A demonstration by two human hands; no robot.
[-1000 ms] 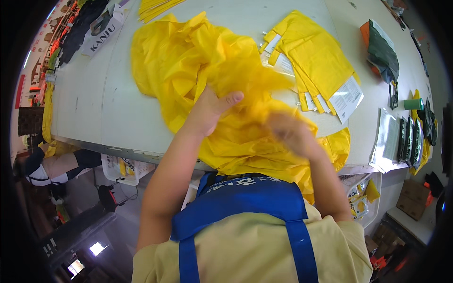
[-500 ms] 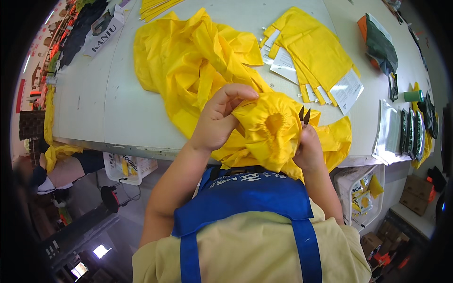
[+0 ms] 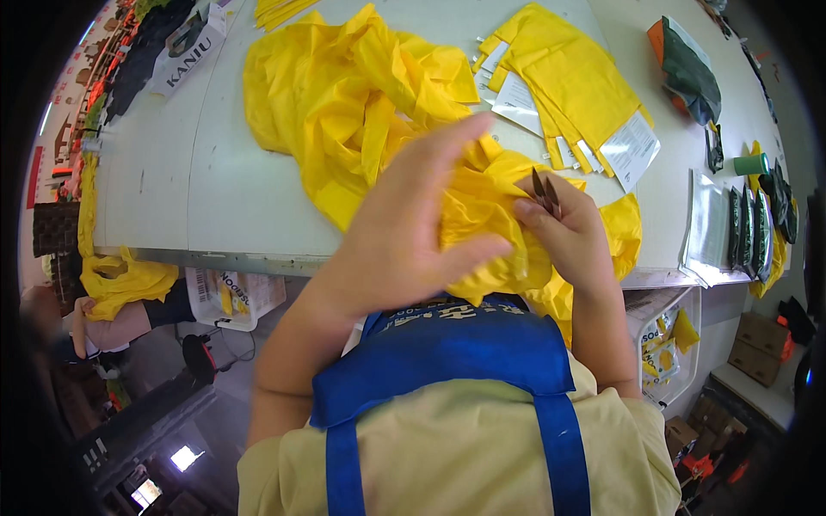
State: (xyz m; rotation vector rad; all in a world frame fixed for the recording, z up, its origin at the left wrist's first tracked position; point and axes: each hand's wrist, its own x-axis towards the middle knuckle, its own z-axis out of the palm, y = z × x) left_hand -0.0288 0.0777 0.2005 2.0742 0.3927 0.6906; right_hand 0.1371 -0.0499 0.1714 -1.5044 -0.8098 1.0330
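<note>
A thin, crumpled yellow garment (image 3: 331,103) spreads over the table and hangs past its near edge in front of me. My right hand (image 3: 570,228) is closed, with small dark-bladed thread snips (image 3: 545,194) in it, points upward. Its thumb and fingers also pinch a fold of the yellow fabric. Blurred by motion, my left hand (image 3: 400,228) hovers over the garment's left side, thumb and fingers wide apart and nothing held. It partly hides the bunched cloth beneath.
Folded yellow pieces (image 3: 572,73) with white cards lie beyond my right hand. Farther right are a dark green pouch (image 3: 693,86), a green thread spool (image 3: 751,164) and dark packets (image 3: 748,232). White baskets (image 3: 245,320) hang below the table edge. At left sits a person with yellow cloth (image 3: 129,284).
My left hand has let go of the gathered opening and spread its fingers. That opening has turned out of sight. The right hand has risen slightly, turning the snips, and now pinches the fabric.
</note>
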